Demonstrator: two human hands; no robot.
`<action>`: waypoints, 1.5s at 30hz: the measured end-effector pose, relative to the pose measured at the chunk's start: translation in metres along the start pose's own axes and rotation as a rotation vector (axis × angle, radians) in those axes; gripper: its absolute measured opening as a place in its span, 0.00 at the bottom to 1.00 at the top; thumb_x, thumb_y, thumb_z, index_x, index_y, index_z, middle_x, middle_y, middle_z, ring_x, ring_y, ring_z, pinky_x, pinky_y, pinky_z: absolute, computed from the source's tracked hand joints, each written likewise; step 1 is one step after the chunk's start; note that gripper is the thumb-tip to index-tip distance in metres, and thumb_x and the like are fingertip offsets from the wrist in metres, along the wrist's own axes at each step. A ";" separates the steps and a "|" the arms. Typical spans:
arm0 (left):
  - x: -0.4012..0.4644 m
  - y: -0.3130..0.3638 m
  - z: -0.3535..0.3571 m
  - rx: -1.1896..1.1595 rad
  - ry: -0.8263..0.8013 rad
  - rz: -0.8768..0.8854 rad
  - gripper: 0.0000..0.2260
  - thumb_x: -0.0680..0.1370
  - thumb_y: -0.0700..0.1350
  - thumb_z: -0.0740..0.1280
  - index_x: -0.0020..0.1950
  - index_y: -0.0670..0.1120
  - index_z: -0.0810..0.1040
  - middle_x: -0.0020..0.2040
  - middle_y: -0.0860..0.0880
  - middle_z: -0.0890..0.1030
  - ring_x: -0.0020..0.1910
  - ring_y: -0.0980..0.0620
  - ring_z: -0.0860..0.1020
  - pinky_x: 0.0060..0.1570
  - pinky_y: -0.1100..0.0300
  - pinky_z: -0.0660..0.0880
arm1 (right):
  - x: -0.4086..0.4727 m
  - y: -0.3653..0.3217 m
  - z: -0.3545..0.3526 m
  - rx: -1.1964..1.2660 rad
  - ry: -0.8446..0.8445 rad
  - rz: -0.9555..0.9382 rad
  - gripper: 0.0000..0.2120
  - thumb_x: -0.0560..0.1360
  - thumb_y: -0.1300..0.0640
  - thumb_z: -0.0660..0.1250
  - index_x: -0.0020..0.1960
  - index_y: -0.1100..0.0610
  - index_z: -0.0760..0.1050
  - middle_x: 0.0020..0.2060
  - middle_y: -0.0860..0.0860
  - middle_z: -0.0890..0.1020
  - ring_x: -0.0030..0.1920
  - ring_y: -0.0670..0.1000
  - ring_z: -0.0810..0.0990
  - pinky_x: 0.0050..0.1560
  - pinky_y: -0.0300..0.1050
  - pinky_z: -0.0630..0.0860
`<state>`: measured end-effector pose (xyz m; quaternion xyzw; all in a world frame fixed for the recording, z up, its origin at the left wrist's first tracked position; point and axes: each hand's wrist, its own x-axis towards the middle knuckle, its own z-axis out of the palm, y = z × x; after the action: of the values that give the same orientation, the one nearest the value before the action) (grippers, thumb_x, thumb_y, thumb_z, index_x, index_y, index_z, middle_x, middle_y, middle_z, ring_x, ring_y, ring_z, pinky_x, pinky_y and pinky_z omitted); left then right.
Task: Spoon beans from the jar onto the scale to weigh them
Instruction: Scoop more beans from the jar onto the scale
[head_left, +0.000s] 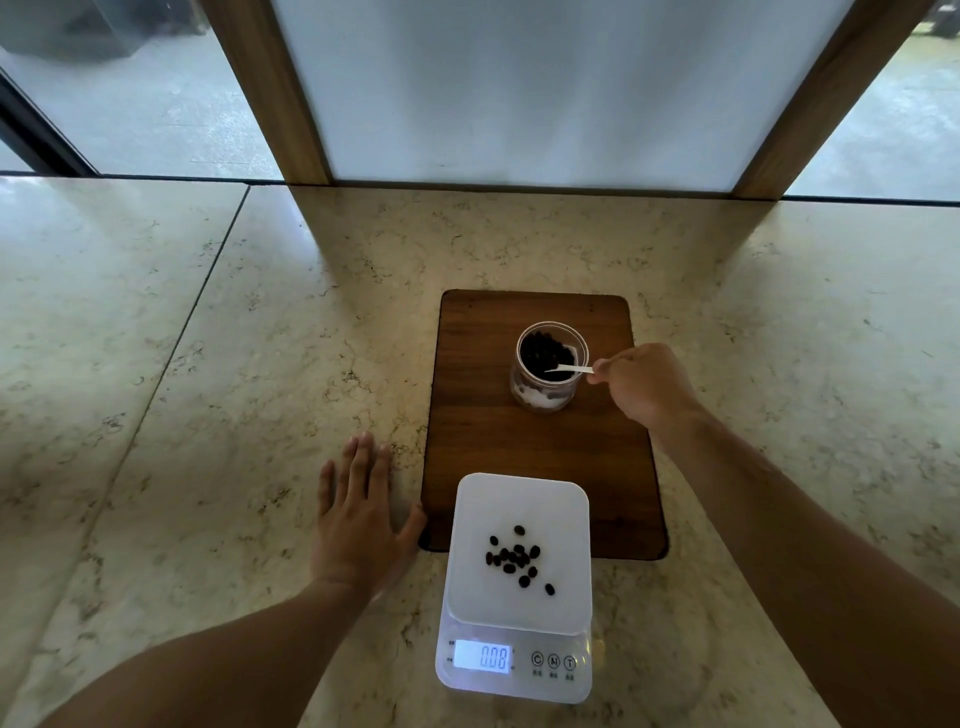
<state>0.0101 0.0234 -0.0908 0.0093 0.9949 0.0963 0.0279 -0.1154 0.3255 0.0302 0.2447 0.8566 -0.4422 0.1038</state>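
Note:
A clear glass jar (545, 389) of dark beans stands upright on a dark wooden board (519, 447). My right hand (641, 387) pinches the handle of a small white spoon (571, 369), whose bowl dips into the jar's mouth among the beans. In front of the board sits a white digital scale (470, 561) with several dark beans (517, 558) scattered on its platform; its lit display (482, 656) reads 008. My left hand (358, 519) lies flat on the counter, fingers spread, its thumb touching the board's left front corner.
The marble counter (208, 364) runs wide to the left and right of the board. A frosted panel (545, 88) in a wooden frame rises behind the counter, with glass windows on both sides.

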 end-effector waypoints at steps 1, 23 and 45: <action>0.000 0.000 0.000 -0.001 0.000 -0.001 0.39 0.75 0.65 0.50 0.79 0.43 0.51 0.81 0.43 0.50 0.79 0.48 0.41 0.77 0.46 0.42 | 0.000 0.000 0.000 0.003 -0.003 0.003 0.09 0.77 0.55 0.69 0.40 0.55 0.85 0.27 0.50 0.77 0.25 0.47 0.69 0.27 0.43 0.65; -0.001 0.001 -0.001 -0.030 -0.009 -0.003 0.39 0.75 0.66 0.48 0.80 0.44 0.50 0.81 0.43 0.48 0.79 0.48 0.40 0.77 0.44 0.45 | -0.004 0.004 -0.007 0.098 0.002 0.052 0.07 0.77 0.57 0.69 0.43 0.57 0.85 0.30 0.48 0.74 0.31 0.48 0.71 0.30 0.43 0.67; 0.000 0.001 -0.001 -0.042 0.003 0.006 0.39 0.75 0.65 0.50 0.79 0.43 0.53 0.81 0.42 0.51 0.79 0.47 0.43 0.77 0.42 0.47 | -0.010 0.007 -0.014 0.163 -0.020 0.053 0.10 0.77 0.57 0.68 0.38 0.52 0.83 0.31 0.49 0.77 0.32 0.48 0.73 0.38 0.47 0.73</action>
<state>0.0096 0.0237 -0.0899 0.0117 0.9927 0.1174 0.0262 -0.1025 0.3367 0.0379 0.2707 0.8100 -0.5098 0.1036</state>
